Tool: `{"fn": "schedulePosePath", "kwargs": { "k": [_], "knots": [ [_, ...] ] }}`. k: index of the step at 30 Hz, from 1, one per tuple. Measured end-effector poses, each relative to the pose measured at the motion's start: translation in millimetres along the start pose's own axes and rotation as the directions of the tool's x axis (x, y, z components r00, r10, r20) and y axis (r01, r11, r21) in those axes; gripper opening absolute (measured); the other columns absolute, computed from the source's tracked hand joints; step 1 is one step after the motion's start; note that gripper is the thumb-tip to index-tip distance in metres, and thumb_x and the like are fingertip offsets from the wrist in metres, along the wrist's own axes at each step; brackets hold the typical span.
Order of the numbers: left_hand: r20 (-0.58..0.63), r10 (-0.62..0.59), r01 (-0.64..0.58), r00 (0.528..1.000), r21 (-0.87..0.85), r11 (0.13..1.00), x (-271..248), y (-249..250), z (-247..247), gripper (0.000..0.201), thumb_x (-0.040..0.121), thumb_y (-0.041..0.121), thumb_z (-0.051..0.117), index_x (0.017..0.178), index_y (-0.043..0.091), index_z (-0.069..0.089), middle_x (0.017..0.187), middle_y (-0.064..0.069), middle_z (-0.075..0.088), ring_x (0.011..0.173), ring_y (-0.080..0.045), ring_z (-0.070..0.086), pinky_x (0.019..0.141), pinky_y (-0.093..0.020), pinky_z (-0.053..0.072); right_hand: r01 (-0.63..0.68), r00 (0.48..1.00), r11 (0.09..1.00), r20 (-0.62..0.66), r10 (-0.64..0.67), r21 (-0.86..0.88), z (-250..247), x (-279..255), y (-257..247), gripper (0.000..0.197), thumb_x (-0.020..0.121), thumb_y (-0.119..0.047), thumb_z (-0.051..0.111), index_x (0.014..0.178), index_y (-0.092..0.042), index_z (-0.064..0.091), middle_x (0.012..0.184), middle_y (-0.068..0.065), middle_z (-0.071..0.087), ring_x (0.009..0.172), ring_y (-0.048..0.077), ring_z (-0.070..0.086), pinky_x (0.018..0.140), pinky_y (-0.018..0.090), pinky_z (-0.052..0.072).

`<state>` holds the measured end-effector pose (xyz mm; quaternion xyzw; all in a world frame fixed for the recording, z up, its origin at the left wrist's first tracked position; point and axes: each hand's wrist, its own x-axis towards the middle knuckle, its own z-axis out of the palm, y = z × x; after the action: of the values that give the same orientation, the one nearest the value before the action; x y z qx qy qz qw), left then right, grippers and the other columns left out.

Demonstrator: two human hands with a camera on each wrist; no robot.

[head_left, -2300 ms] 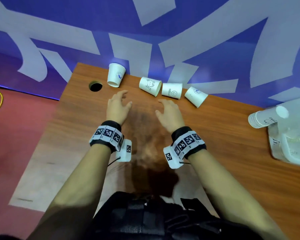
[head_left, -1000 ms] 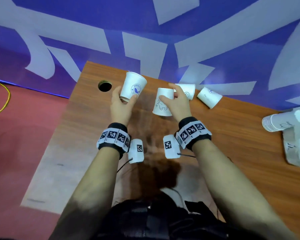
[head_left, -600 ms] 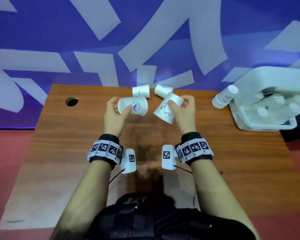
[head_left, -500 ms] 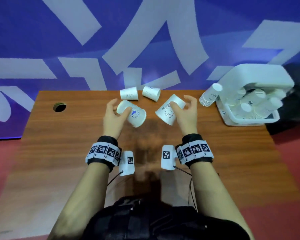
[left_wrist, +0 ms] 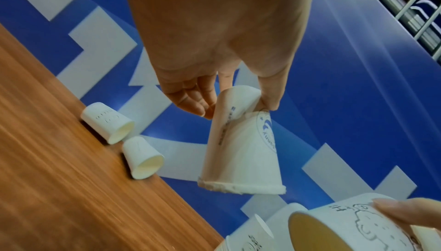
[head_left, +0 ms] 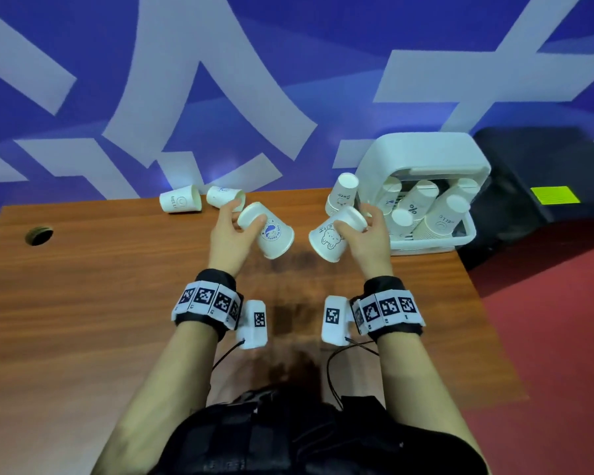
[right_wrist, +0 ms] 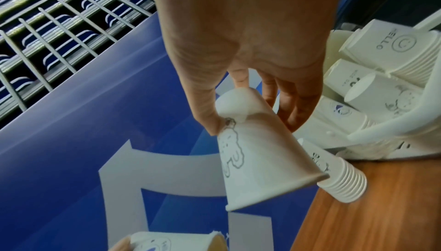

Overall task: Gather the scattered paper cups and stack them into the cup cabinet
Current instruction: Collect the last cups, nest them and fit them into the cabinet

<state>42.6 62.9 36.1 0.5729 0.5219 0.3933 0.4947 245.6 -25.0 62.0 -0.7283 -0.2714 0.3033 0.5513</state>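
Nearest us, our left hand [head_left: 228, 234] pinches the blue-logo cup [head_left: 271, 233] by its closed base, mouth tilted inward above the table [head_left: 83, 303]; our right hand [head_left: 367, 238] pinches the bear cup [head_left: 330, 238] the same way; the wrist views alone show thumb and fingertips at each base; farther off, two cups [head_left: 180, 200] lie tipped at the table's back edge; a stack [head_left: 342, 197] leans beside the white cup cabinet [head_left: 422, 156], which holds stacked cups.

2 held cups [head_left: 275, 236] [head_left: 329, 238], 2 lying cups [head_left: 180, 199] [head_left: 224, 197] (table edge), 1 cabinet [head_left: 422, 156].
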Motion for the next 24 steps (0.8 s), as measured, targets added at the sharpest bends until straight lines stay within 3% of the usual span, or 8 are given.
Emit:
{"fn": "schedulePosePath", "kwargs": {
  "k": [2,5,9,12,16,20,24],
  "knots": [
    [0.002,-0.010,0.010,1.000,0.008,1.000,-4,4,26,0.054,0.087,0.027,0.068,0.136,0.016,0.045,0.115,0.000,0.057,0.090,0.001,0.055,0.073,-0.008,0.042,-0.027,1.000,0.999,-0.017,0.027,-0.018,-25,15,7,0.060,0.075,-0.012,0.075,0.128,-0.016,0.048,0.115,0.002,0.055,0.110,0.023,0.058,0.091,0.033,0.047],
    [-0.007,-0.028,0.028,1.000,0.036,0.999,-13,6,66,0.054,0.088,0.027,0.067,0.136,0.016,0.045,0.116,0.001,0.056,0.088,0.003,0.054,0.069,-0.005,0.040,-0.063,0.997,0.998,-0.037,0.062,-0.024,-64,31,16,0.074,0.064,-0.029,0.075,0.131,-0.022,0.046,0.124,0.007,0.053,0.112,0.024,0.057,0.094,0.046,0.051],
    [0.007,-0.026,0.026,1.000,0.058,0.998,-22,8,119,0.052,0.088,0.026,0.067,0.134,0.015,0.046,0.113,0.000,0.057,0.084,0.003,0.053,0.067,-0.004,0.039,-0.033,0.997,0.995,-0.078,0.026,-0.096,-119,53,28,0.066,0.075,-0.021,0.074,0.135,-0.015,0.046,0.129,0.009,0.049,0.114,0.021,0.052,0.098,0.039,0.046],
    [0.025,-0.028,0.027,0.999,0.047,0.999,-24,10,152,0.053,0.087,0.025,0.068,0.134,0.015,0.045,0.111,0.000,0.057,0.084,0.002,0.053,0.069,-0.008,0.041,0.031,0.995,0.985,-0.088,-0.046,-0.169,-147,68,32,0.065,0.068,-0.032,0.073,0.126,-0.013,0.052,0.123,0.010,0.053,0.111,0.022,0.054,0.097,0.043,0.047],
    [0.025,-0.040,0.039,0.999,0.031,0.999,-21,9,176,0.053,0.087,0.025,0.068,0.134,0.016,0.045,0.112,-0.002,0.058,0.085,-0.002,0.054,0.076,-0.015,0.043,0.088,0.987,0.962,-0.108,-0.119,-0.260,-169,94,35,0.053,0.071,-0.017,0.076,0.118,-0.010,0.054,0.119,0.012,0.050,0.107,0.025,0.052,0.096,0.040,0.045],
    [-0.011,-0.044,0.044,0.999,0.048,0.998,-11,8,182,0.049,0.087,0.025,0.068,0.131,0.017,0.048,0.113,0.000,0.058,0.087,0.000,0.053,0.073,-0.010,0.041,0.164,0.984,0.936,-0.017,-0.178,-0.311,-168,123,30,0.048,0.070,-0.015,0.075,0.114,-0.010,0.058,0.116,0.010,0.053,0.107,0.022,0.053,0.097,0.039,0.046],
    [-0.058,-0.063,0.066,0.996,0.057,0.996,3,6,178,0.048,0.087,0.025,0.068,0.130,0.018,0.049,0.113,0.002,0.058,0.087,0.003,0.054,0.069,-0.003,0.039,0.204,0.978,0.908,0.102,-0.179,-0.365,-150,145,29,0.054,0.073,-0.011,0.075,0.124,-0.011,0.055,0.124,0.008,0.045,0.111,0.016,0.047,0.098,0.024,0.036]
  ]
}}
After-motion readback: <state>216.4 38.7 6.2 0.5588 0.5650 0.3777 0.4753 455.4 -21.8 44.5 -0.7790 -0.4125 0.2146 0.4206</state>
